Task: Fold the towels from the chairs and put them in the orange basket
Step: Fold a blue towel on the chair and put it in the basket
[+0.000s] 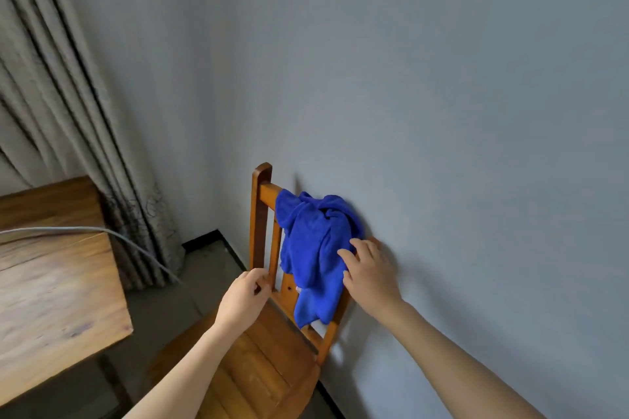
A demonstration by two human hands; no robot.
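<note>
Blue towel (316, 248) bunched over the chair (260, 214) back; right grip (369, 274) lies flat on it, fingers straight, holding nothing; left grip (243, 298) curls beside a slat, possibly touching; pinch 2 corners, lift clear.

You have dim, soft, cool-toned light and no glare. Shadows of the chair (260, 214) and the blue towel (313, 248) fall faint and soft-edged on the wall (442, 78) to their right, so the light reaches you from the curtain (51, 95) side. The towel's folds read clearly. The table (51, 299) top carries a pale sheen and is smeared by blur, as is the cable (68, 230). The curtain's pleats bow near the left edge: wide-angle distortion.
</note>
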